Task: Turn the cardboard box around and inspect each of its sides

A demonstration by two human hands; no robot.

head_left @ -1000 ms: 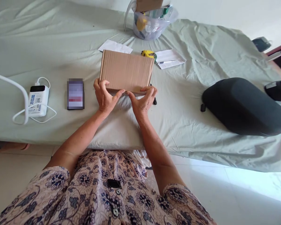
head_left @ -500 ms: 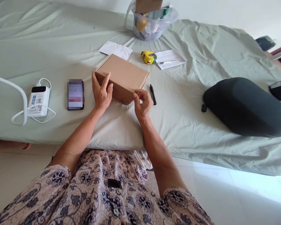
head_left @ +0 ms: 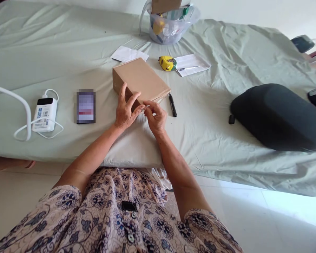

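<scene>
A closed brown cardboard box (head_left: 143, 78) lies at an angle on the green cloth. My left hand (head_left: 126, 111) rests against its near side with fingers spread. Two of its fingertips touch the box's near top edge, and the thumb reaches over to my right fingertips. At the near corner, my right hand (head_left: 156, 117) is closed in a pinch. What is between its thumb and forefinger is too small to make out. A black marker (head_left: 173, 105) lies just right of the box.
Behind the box are a folded white paper (head_left: 129, 53), a yellow tape measure (head_left: 166, 63), and a pen (head_left: 188, 68) on another paper. A plastic basket (head_left: 164, 33) stands farther back. Left are a phone (head_left: 85, 106) and a white power bank (head_left: 44, 114); right, a dark rounded case (head_left: 276, 117).
The box has turned clockwise and its left end has shifted right. My left hand has moved right along the near side, bringing its thumb to my right fingertips. My right hand has shifted slightly left.
</scene>
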